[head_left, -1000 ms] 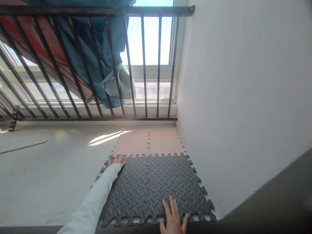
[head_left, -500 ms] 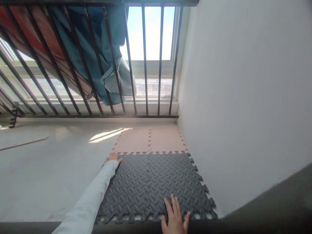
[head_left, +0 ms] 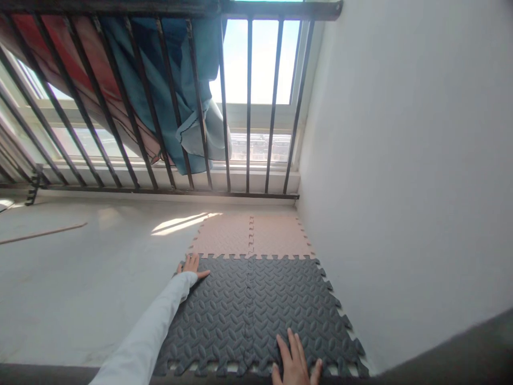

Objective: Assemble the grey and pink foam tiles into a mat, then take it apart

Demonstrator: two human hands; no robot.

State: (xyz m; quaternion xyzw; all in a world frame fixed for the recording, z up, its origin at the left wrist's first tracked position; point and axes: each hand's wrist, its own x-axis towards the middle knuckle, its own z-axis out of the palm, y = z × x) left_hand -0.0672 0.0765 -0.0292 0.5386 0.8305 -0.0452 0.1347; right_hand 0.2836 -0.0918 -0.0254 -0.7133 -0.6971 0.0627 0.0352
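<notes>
While your left hand (head_left: 192,266) and right hand (head_left: 296,359) rest, splayed and clutching nothing, on black interlocking foam tiles (head_left: 262,305) beside the wall (head_left: 401,160), these appear meshed with pink foam tiles (head_left: 252,236), yet unjoined along their right and near sides.

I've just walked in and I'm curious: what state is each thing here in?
Black tiles: laid flat, side by side
Pink tiles: laid flat, side by side
Left hand: open, on black tiles
Right hand: open, on black tiles
Cloth: hanging, rumpled
Strip: lying down
Window: partly covered; open or shut unclear
</notes>
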